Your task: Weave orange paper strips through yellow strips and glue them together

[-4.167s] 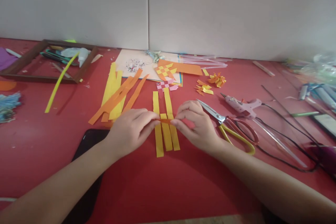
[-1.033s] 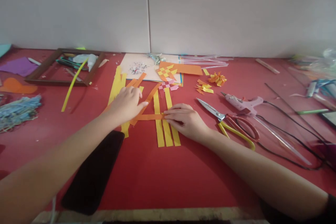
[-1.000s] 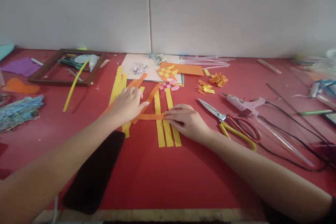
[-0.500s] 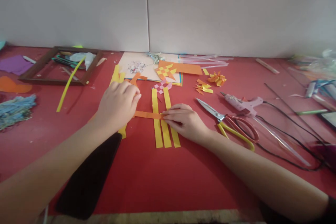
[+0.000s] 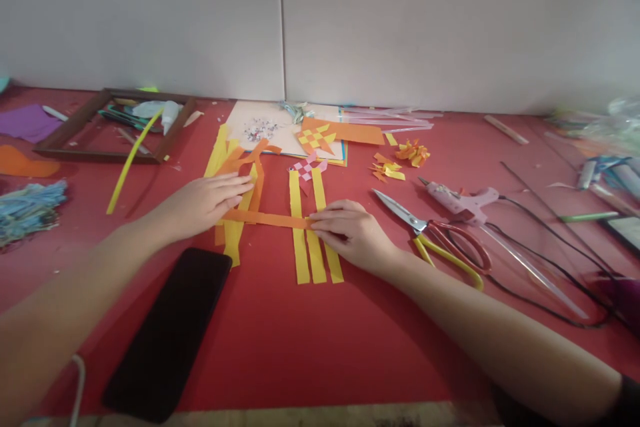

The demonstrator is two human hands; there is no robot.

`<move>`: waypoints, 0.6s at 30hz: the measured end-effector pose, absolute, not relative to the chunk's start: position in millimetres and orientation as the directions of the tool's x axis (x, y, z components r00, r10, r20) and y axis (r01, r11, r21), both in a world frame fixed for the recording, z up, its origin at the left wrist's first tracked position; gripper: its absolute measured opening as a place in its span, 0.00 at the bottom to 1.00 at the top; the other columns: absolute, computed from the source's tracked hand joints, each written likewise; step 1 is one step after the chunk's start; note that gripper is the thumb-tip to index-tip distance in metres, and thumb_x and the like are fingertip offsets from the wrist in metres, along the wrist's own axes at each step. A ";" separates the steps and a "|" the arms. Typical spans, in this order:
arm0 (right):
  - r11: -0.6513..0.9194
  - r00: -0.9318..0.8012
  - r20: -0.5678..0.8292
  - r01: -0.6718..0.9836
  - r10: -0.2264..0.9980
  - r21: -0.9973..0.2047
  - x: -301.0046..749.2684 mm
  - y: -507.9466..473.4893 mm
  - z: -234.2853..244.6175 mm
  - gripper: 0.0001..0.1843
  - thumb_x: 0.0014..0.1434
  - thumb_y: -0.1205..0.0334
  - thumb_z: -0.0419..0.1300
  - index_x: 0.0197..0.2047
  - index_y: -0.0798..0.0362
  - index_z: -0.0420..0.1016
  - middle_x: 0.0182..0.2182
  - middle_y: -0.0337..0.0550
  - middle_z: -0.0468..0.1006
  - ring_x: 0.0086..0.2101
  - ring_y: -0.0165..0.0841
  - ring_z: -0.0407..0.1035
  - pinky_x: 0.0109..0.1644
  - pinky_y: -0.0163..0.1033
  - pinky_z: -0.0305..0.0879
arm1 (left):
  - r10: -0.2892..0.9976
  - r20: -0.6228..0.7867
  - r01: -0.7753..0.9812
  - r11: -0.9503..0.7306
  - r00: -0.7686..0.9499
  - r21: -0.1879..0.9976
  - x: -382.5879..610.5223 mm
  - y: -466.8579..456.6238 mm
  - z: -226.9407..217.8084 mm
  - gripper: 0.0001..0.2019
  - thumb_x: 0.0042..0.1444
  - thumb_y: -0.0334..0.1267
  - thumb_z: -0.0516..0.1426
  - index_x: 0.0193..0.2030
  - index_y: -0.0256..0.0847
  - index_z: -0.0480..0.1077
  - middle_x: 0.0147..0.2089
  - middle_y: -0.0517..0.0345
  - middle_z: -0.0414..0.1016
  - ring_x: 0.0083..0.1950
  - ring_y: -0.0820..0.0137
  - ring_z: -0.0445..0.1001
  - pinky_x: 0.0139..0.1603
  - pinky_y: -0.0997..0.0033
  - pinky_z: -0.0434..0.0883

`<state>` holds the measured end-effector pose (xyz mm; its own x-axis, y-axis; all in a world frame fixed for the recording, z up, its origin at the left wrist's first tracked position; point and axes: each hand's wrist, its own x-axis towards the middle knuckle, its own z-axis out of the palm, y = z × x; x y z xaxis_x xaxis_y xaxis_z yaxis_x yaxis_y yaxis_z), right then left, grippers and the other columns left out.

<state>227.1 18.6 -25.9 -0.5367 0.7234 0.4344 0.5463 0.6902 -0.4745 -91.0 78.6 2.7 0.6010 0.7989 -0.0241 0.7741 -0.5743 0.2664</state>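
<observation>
Far left: fuzzy blue bundle [image 5: 33, 212] on the red tabletop [image 5: 300, 347], then a brown frame [image 5: 95, 154] with a curved yellow strip [image 5: 131, 163] lying over its near edge. Black phone [image 5: 170, 333] sits near the left forearm. Left hand [image 5: 210, 203]: fingers nearly straight, laid over loose orange and yellow strips; from here I can't tell if it's pinching any. Long orange strip [image 5: 277, 220] runs from beside that hand across a gap, over the leftmost of three yellow strips [image 5: 303, 260] set side by side, up to the right hand [image 5: 353, 235]. Right fingertips are down on its end at the middle yellow strip; can't tell pinch from plain press. Pink checkered paper fish [image 5: 307, 165] is just beyond the yellow strips. Right of that hand: scissors [image 5: 420, 223], blades parted, then pink glue gun [image 5: 465, 203], cord trailing right.
</observation>
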 end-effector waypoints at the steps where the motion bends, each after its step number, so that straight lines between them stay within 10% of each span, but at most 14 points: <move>1: 0.690 -0.534 0.437 0.546 0.723 -0.474 227.1 18.6 -26.0 0.10 0.63 0.65 0.58 0.40 0.47 0.82 0.43 0.39 0.83 0.42 0.34 0.75 0.51 0.46 0.70 | 0.793 -0.032 0.771 -0.581 0.608 0.262 -92.5 79.8 3.7 0.26 0.67 0.53 0.41 0.65 0.47 0.63 0.68 0.59 0.60 0.70 0.60 0.57 0.70 0.52 0.54; 18: 0.694 -0.527 0.451 0.548 0.720 -0.467 226.4 18.3 -25.1 0.10 0.62 0.65 0.58 0.40 0.48 0.82 0.42 0.39 0.83 0.41 0.34 0.74 0.50 0.45 0.71 | 0.740 -0.127 0.750 -0.645 0.661 0.145 -97.5 88.9 7.3 0.29 0.68 0.57 0.37 0.71 0.49 0.48 0.73 0.58 0.47 0.74 0.57 0.44 0.70 0.48 0.43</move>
